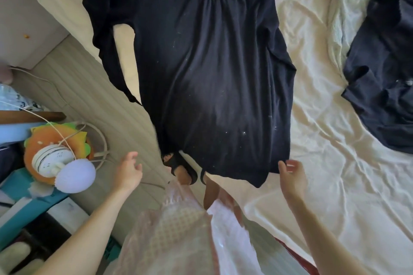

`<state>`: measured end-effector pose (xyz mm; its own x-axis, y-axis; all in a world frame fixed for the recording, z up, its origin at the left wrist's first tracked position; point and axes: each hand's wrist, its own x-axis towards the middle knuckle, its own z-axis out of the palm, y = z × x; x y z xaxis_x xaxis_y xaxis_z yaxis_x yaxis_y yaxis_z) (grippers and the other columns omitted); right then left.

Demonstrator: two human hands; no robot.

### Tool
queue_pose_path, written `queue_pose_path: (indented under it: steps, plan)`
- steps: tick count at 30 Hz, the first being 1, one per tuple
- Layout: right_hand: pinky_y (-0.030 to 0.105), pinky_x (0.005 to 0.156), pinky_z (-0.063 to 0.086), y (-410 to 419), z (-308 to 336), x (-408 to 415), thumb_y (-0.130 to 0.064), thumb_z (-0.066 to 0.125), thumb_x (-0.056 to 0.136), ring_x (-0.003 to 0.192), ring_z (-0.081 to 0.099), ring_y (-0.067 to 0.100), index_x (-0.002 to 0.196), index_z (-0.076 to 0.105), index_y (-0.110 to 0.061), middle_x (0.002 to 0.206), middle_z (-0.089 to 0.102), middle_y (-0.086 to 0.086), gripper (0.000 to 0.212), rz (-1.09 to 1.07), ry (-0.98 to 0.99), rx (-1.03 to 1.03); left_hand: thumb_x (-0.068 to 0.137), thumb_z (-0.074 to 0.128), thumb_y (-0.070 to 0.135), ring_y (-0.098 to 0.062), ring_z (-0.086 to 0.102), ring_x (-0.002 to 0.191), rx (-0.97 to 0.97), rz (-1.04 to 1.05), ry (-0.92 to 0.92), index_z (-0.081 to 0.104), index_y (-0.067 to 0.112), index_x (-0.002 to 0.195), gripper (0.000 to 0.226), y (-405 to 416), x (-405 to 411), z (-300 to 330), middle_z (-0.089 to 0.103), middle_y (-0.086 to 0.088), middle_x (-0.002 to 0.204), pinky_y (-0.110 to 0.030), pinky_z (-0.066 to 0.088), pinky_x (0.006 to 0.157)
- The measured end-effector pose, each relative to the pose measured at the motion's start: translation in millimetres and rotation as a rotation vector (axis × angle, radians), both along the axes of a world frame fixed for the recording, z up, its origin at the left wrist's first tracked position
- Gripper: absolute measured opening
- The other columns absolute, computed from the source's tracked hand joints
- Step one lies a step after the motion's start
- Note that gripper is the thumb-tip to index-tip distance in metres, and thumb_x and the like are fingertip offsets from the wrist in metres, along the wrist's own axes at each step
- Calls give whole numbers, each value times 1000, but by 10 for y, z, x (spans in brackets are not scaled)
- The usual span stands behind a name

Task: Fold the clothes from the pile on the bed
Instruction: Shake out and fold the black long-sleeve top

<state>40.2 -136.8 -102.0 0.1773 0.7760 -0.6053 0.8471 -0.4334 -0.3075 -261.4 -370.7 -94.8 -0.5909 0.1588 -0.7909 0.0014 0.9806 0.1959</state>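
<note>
Two bare forearms reach forward from the bottom of the view. The left hand [128, 171] is raised with its fingers loosely spread and slightly curled, its grip holding nothing. The right hand [292, 173] is extended further to the right, palm turned inward, fingers relaxed and nearly straight, its grip also holding nothing.
</note>
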Motion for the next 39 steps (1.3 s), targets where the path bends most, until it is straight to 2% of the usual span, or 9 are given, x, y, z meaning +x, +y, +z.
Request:
queue_pose_path:
  steps: [3, 7, 13, 17, 21, 26, 30, 35, 39]
  plan:
    - [33, 81, 46, 329, -40, -25, -35, 66, 86, 98, 57, 25, 120, 54, -6, 110, 58, 8, 46, 86, -33, -8, 95, 48, 9, -27, 38, 132, 173, -218, 76, 35, 12, 143, 49, 491, 259, -21, 38, -11, 145, -40, 37, 104]
    - [33, 63, 45, 547, -60, -63, -25, 61, 88, 77, 59, 26, 81, 61, -9, 78, 63, 7, 18, 251, 26, -209, 96, 48, 15, -23, 13, 145, 295, -601, 145, 21, 21, 149, 59, 1227, 689, -89, 10, -3, 158, -37, 30, 111]
    - [32, 63, 43, 895, 72, 341, -18, 52, 93, 78, 52, 25, 87, 52, -6, 83, 54, 9, 13, -273, 266, -36, 98, 44, 25, -27, -6, 146, 188, -957, 43, 8, 23, 151, 64, 2049, 1058, -160, -7, -2, 159, -43, 16, 117]
    - [27, 66, 37, 1436, 287, 699, -22, 50, 94, 81, 50, 20, 94, 50, -11, 83, 52, 3, 11, -529, 129, 318, 100, 39, 27, -26, -5, 146, 79, -903, -91, 14, 22, 151, 57, 2265, 1029, -124, -3, 0, 160, -44, 19, 115]
    - [10, 56, 39, 1810, 473, 716, -12, 52, 93, 63, 54, -2, 90, 48, -15, 76, 51, -3, 7, -627, 290, 561, 101, 39, 25, -23, 7, 146, 84, -756, -188, 29, 20, 147, 47, 2431, 942, -20, 11, -1, 158, -44, 20, 116]
    - [10, 68, 38, 1463, 530, 382, -4, 57, 90, 74, 49, 6, 94, 60, -10, 87, 58, 3, 7, 122, 367, 552, 100, 41, 27, -13, 53, 105, 207, -401, -165, 51, 18, 130, 33, 2684, 994, 71, 47, -2, 136, -21, 44, 81]
    - [8, 78, 37, 937, 320, 204, -20, 59, 93, 90, 59, 8, 104, 72, -16, 102, 69, -5, 18, 734, 391, 6, 100, 40, 29, -11, 57, 102, 256, -136, -302, 55, 25, 118, 24, 2927, 1140, 98, 58, 3, 122, -22, 48, 75]
    - [22, 73, 42, 1101, 146, 259, -27, 48, 97, 91, 62, 14, 105, 66, -19, 95, 68, -5, 21, 88, 355, 24, 97, 49, 23, -17, 53, 117, 226, -261, -354, 45, 17, 136, 39, 3074, 1482, 75, 53, -2, 133, -28, 44, 96]
    - [29, 81, 47, 1466, 5, 183, -33, 42, 99, 97, 61, 16, 121, 57, -13, 107, 64, 0, 33, -82, 425, -168, 90, 61, 20, -23, 50, 120, 197, -289, -236, 38, 14, 138, 53, 3159, 1710, 5, 48, -5, 136, -33, 44, 97]
